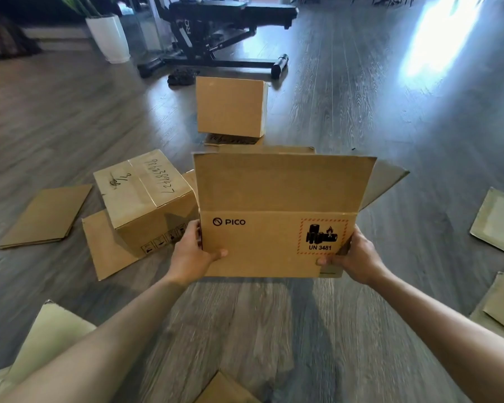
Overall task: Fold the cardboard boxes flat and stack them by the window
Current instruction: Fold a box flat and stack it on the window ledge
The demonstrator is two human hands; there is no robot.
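Note:
I hold a brown cardboard box (274, 228) printed with "PICO" and a red UN 3481 battery label above the floor, its top flaps standing up. My left hand (191, 254) grips its lower left corner and my right hand (355, 257) grips its lower right corner. To the left a closed box with handwriting (146, 196) sits on a flat cardboard sheet (105, 251). Farther back another closed box (230, 106) stands on the floor.
Flat cardboard pieces lie at the left (47, 216), at the right edge (498, 222), lower right (501, 306), lower left (47, 338) and bottom centre (224, 388). A black exercise bench (216, 33) and a white planter (108, 36) stand behind on the grey wood floor.

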